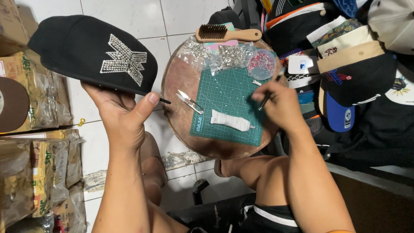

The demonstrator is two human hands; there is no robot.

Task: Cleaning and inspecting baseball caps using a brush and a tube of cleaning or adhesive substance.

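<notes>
My left hand (118,112) holds up a black cap (82,49) by its brim, thumb on top; a rhinestone emblem (125,59) covers the cap's front. My right hand (278,105) grips a thin dark stick tool (271,91) over a green cutting mat (230,103) that lies on a small round wooden table (181,82). On the mat lie a white tube (230,121) and, at its left edge, small metal snips (189,102). Clear bags of rhinestones (224,54) and a round container of pink stones (261,64) sit at the mat's far end.
A wooden brush (226,33) rests at the table's far rim. A pile of caps (349,56) fills the right side. Packaged goods (39,142) are stacked on the left. White floor tiles (129,17) show behind the cap; my knees are below the table.
</notes>
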